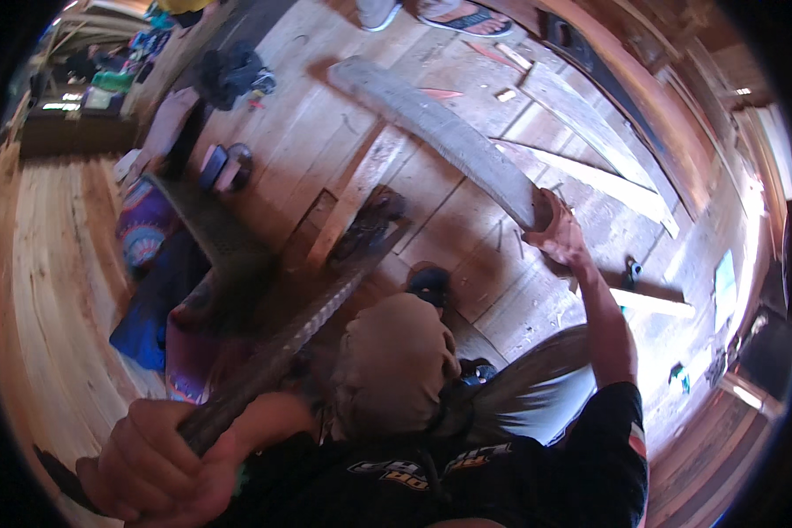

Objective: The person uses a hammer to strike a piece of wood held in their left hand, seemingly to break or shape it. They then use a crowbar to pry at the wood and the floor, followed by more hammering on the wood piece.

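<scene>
My right hand (559, 236) grips the near end of a long, curved grey wooden beam (440, 128), which runs away from me toward the upper left across the plank floor. My left hand (150, 466), at the lower left, is closed around a long dark rough-surfaced bar (312, 312). The bar slants up and to the right toward my feet. My feet, in dark sandals (374, 216), stand on the boards between bar and beam. A tan cloth (396, 361) hangs over my chest above a black printed shirt.
Loose pale planks (607, 180) lie to the right of the beam. Another person's feet, one in a sandal (466, 18), stand at the top edge. A blue cloth (145, 317), a patterned bag (143, 224) and dark clothes (233, 75) lie at the left. Small wood offcuts (506, 94) dot the floor.
</scene>
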`<state>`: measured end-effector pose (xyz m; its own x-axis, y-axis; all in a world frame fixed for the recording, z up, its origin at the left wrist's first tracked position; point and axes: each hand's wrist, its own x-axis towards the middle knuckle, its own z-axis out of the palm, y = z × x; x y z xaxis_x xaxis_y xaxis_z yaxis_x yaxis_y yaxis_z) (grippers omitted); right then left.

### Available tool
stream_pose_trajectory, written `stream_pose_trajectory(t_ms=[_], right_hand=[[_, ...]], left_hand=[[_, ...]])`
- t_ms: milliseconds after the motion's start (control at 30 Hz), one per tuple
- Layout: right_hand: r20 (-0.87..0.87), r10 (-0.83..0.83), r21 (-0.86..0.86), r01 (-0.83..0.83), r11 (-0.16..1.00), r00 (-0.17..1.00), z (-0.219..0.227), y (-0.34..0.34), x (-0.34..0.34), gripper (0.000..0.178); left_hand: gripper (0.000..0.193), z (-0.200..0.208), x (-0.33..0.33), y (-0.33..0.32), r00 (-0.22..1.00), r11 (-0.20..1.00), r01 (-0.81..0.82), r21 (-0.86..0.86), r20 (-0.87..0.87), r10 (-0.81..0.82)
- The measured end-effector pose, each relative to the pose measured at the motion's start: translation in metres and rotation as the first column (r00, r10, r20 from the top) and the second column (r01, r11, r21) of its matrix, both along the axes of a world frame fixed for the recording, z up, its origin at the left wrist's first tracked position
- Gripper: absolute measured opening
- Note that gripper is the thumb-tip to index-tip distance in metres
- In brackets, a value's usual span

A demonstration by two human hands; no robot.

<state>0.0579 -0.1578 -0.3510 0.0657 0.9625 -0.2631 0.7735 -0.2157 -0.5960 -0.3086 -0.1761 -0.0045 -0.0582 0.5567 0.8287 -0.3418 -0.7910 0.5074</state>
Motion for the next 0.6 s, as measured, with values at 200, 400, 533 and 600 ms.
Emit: stream_pose_trajectory(t_ms=[200, 400, 533, 600], right_hand=[[0.235, -0.145, -0.054, 0.162, 0.985, 0.961, 0.105, -0.076, 0.066, 0.089], [0.311, -0.401, 0.037, 0.410, 0.911, 0.862, 0.129, -0.192, 0.126, 0.077], [0.315, -0.664, 0.141, 0.659, 0.739, 0.678, 0.134, -0.284, 0.112, 0.058], [0.283, -0.750, 0.174, 0.737, 0.653, 0.598, 0.116, -0.336, 0.099, 0.058]], left_hand=[[0.026, -0.009, -0.014, -0.002, 0.996, 0.996, -0.084, -0.032, -0.032, 0.083], [0.033, 0.005, 0.020, 0.022, 0.990, 0.989, 0.134, -0.069, -0.040, -0.137], [0.030, -0.001, 0.035, 0.020, 0.989, 0.988, 0.138, -0.072, 0.061, -0.134], [0.029, -0.004, 0.041, 0.025, 0.993, 0.989, 0.119, -0.087, 0.029, -0.117]])
